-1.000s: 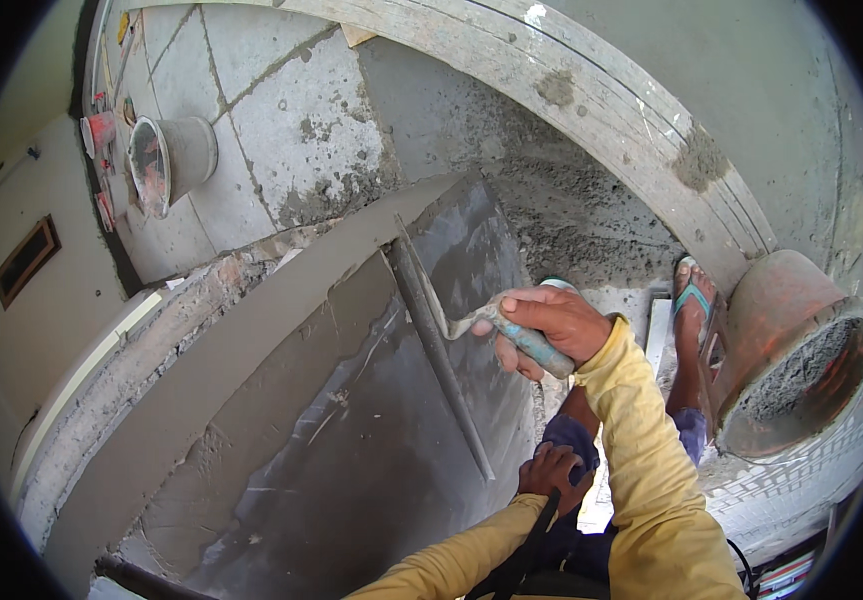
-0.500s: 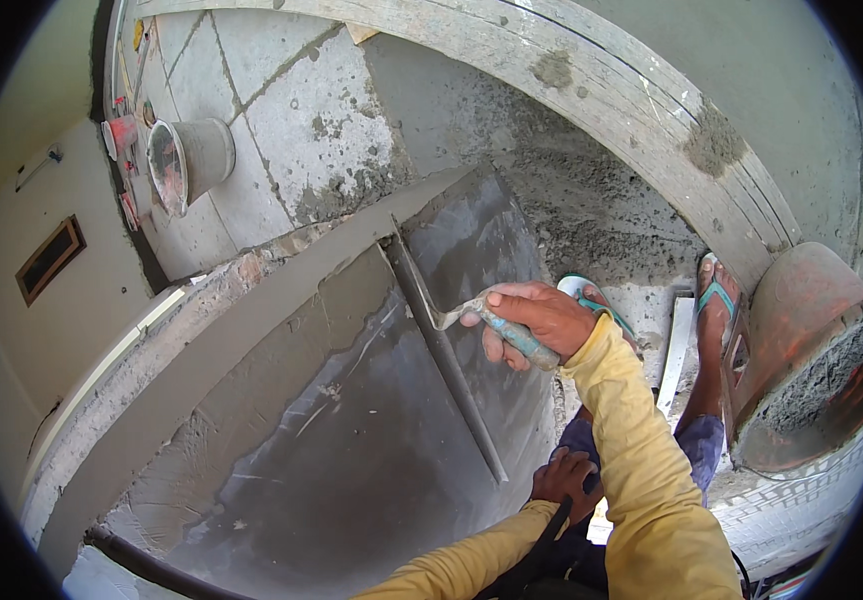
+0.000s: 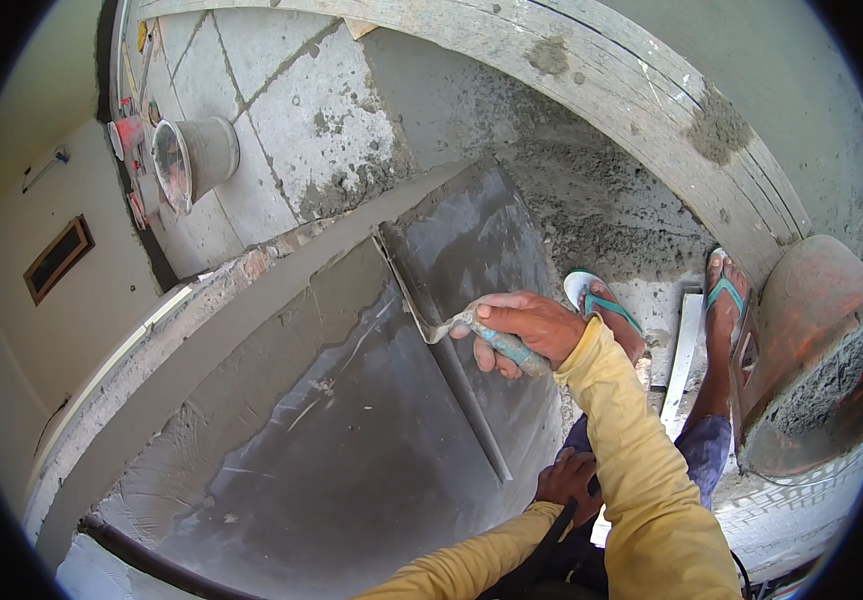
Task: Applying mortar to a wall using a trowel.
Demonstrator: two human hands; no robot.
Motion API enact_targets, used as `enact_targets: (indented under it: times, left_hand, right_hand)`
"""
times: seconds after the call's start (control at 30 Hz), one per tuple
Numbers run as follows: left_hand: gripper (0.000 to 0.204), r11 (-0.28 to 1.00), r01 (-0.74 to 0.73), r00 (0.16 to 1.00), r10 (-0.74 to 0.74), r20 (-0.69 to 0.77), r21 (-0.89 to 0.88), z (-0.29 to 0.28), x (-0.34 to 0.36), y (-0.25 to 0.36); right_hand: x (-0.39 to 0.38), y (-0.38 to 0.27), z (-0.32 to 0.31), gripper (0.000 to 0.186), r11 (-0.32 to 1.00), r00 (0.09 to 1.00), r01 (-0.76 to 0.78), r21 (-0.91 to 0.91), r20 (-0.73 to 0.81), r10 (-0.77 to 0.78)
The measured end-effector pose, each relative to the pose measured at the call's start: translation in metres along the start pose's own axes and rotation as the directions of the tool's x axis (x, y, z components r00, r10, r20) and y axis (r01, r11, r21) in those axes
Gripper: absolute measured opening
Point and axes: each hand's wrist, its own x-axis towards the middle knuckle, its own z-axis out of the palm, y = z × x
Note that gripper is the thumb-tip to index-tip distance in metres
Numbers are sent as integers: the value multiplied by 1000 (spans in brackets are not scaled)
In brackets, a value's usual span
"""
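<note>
My right hand [image 3: 516, 333] is closed round the blue, mortar-smeared handle of a trowel [image 3: 406, 290]. The blade appears nearly edge-on, along the far part of a dark raised edge [image 3: 471, 410] between two wet grey cement faces. A broad smooth cement surface [image 3: 351, 470] lies left of that edge, with a rougher, lighter band of mortar [image 3: 221, 420] along its far side. To the right is a narrower cement face [image 3: 471, 250]. Low in the view, my left hand [image 3: 566, 477] rests on my purple-clad leg, its fingers draped over it, apart from the trowel.
A tilted bucket [image 3: 821, 400] of grey mortar lies at the right, by my sandalled feet. A pale flat strip [image 3: 683, 355] lies between the feet. Beyond are a wooden plank [image 3: 631, 90], a white bucket [image 3: 196, 160] on tiles and mortar-spattered ground [image 3: 601, 200].
The trowel and my right hand have moved slightly left; the blade has shifted from the right side of the raised edge to its left. My left hand stays on the leg. The view has shifted slightly.
</note>
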Motion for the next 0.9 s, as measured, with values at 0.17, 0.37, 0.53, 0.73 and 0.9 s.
enact_targets:
  times: [0.17,0.37,0.53,0.73,0.9]
  left_hand:
    - [51,994,-1,999,-3,39,112,4,1,-2]
    - [42,998,8,1000,-9,16,64,1,0,7]
    - [46,998,13,1000,-14,13,69,-5,-1,11]
    - [50,997,5,1000,-4,-9,74,-4,-5,6]
    - [52,922,217,974,-182,137,-321,-12,11,30]
  right_hand:
    - [2,4,-9,47,998,997,6,56,73,-10]
    - [-6,14,-30,44,996,986,2,84,164,-16]
    - [-35,19,-28,42,997,998,54,55,14,-55]
    - [-36,19,26,36,961,881,44,-274,-442,-167]
    - [-39,13,51,33,709,654,-130,-693,-598,-464]
